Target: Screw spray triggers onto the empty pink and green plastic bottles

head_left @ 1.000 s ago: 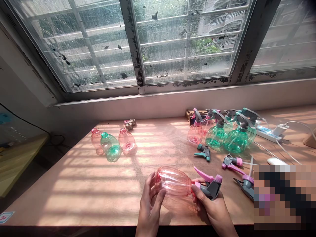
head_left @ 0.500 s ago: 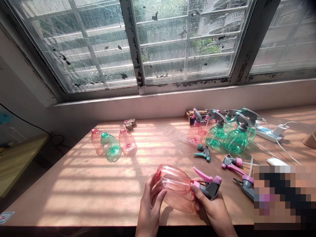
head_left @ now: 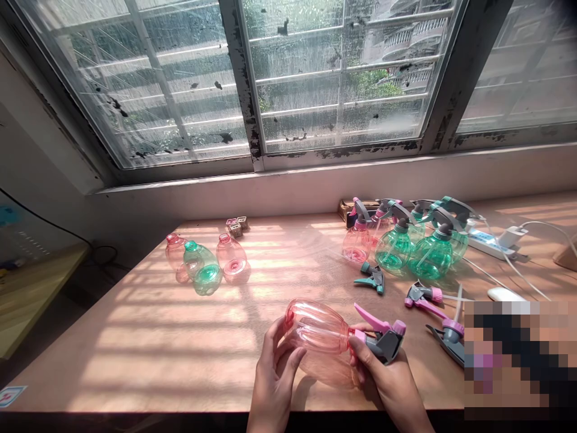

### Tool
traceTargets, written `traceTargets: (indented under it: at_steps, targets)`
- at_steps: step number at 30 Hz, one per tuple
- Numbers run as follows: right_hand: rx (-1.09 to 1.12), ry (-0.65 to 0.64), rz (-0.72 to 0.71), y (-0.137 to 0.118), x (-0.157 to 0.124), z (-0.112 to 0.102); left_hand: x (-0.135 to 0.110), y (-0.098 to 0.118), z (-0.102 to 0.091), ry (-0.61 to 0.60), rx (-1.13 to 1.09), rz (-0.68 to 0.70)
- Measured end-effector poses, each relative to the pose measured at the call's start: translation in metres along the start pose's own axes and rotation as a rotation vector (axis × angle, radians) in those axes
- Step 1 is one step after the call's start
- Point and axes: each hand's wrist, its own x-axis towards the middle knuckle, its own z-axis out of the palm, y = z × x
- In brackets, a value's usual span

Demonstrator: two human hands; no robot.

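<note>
A clear pink spray bottle (head_left: 318,328) lies sideways between my hands over the front of the table, its base to the left. My left hand (head_left: 277,370) is wrapped round the base end. At the neck, my right hand (head_left: 378,373) grips the pink collar of a grey-and-pink trigger spray head (head_left: 383,341) with thumb and fingers. The head sits against the bottle's mouth; how far it is screwed on I cannot tell. Right of my hands lie a pink-and-grey spray head (head_left: 424,296) and another with a dark lever (head_left: 451,337). A green-and-grey spray head (head_left: 372,278) lies further back.
On the left stand headless bottles: a green one (head_left: 202,267) and two pink, one of them this pink bottle (head_left: 231,258). Several bottles with heads, including a green spray bottle (head_left: 430,255), stand back right near a power strip (head_left: 489,240), cables and a white mouse (head_left: 505,294).
</note>
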Motion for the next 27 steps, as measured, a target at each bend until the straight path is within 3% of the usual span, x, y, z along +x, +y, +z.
traceTargets:
  at_steps: [27]
  targets:
    - [-0.013,-0.005,-0.001,0.0065,0.0018,-0.0024,-0.0027,0.0063,0.0021,-0.009,0.053,0.002]
